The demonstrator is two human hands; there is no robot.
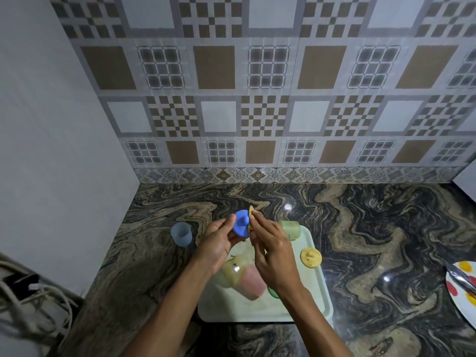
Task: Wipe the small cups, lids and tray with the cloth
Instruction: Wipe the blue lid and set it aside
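A pale blue cup stands upright on the marbled surface, just beside the left hand, whose grip curls round a blue lid held above the far end of the tray. The right hand has its grip pinched on a thin yellow piece, seen edge-on and touching the blue lid's right side, while under both wrists a yellow cup and a pink cup lie tipped over on the tray. Further right a green cup lies on its side at the tray's far corner, a yellow lid rests on its right rim, and a spotted plate lies well apart.
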